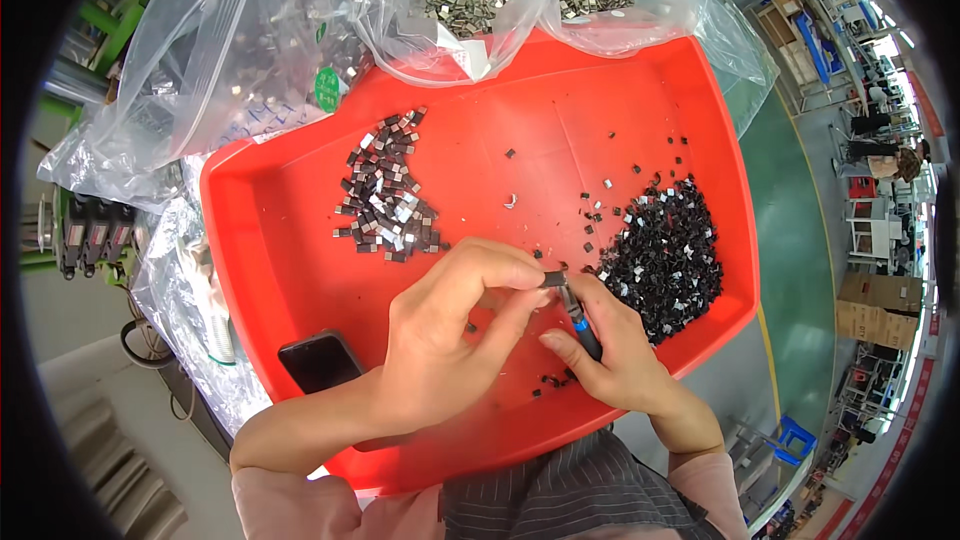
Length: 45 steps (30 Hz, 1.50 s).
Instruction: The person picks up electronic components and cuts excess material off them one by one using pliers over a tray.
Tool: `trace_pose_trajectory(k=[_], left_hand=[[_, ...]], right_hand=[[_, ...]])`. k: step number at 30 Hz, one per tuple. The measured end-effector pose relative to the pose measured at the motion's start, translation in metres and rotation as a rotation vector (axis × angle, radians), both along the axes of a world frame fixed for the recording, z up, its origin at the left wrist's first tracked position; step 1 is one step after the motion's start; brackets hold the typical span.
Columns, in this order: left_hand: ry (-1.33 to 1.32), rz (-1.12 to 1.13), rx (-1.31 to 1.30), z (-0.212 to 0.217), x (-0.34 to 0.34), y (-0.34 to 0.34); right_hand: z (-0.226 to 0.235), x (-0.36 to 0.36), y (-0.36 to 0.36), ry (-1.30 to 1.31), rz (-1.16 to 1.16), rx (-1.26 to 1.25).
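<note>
Over the red tray (480, 130), my left hand (450, 325) pinches a small dark rectangular part (553, 279) between thumb and fingertips. My right hand (622, 350) is closed around a small hand tool (580, 323) with a metal head and a blue-and-black handle; its exact kind is hard to make out. The tool's head touches or lies right beside the end of the part. A loose pile of small dark and silvery rectangular parts (385, 195) lies in the tray's left half. At the right is a heap of tiny black pieces (665, 255) with some white ones among them.
A black phone (320, 362) lies at the tray's left side. Clear plastic bags hang over the far rim: one bag (465, 0) and another bag (600, 0) hold small metal parts, and a larger bag (270, 50) is at the left. Further right stands a blue stool (795, 438).
</note>
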<state>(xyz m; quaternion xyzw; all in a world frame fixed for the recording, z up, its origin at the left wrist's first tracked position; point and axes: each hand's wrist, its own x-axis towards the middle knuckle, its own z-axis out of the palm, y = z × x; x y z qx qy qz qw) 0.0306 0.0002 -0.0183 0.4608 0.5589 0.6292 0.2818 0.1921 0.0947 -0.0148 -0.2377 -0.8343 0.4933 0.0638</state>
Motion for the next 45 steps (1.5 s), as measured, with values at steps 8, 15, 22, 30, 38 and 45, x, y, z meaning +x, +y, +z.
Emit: trace_pose_trajectory(k=[8, 15, 22, 30, 38, 45], left_hand=[[0.273, 0.044, 0.021, 0.001, 0.002, 0.003], [-0.063, -0.093, -0.227, 0.010, 0.001, -0.003], [-0.271, -0.198, -0.276, 0.015, -0.003, -0.003], [0.094, -0.044, -0.123, 0.002, 0.005, -0.004], [0.086, -0.062, -0.157, 0.000, 0.003, -0.003], [0.020, -0.080, -0.217, 0.003, 0.003, -0.004]], right_hand=[[0.002, 0.000, -0.004, 0.006, -0.009, -0.065], [-0.003, 0.002, -0.002, 0.061, -0.014, 0.003], [-0.005, 0.002, 0.000, 0.053, -0.009, -0.046], [-0.007, 0.002, -0.002, 0.041, -0.025, -0.038], [-0.004, 0.000, -0.001, 0.035, -0.004, -0.052], [-0.002, -0.002, -0.001, -0.004, -0.005, -0.023]])
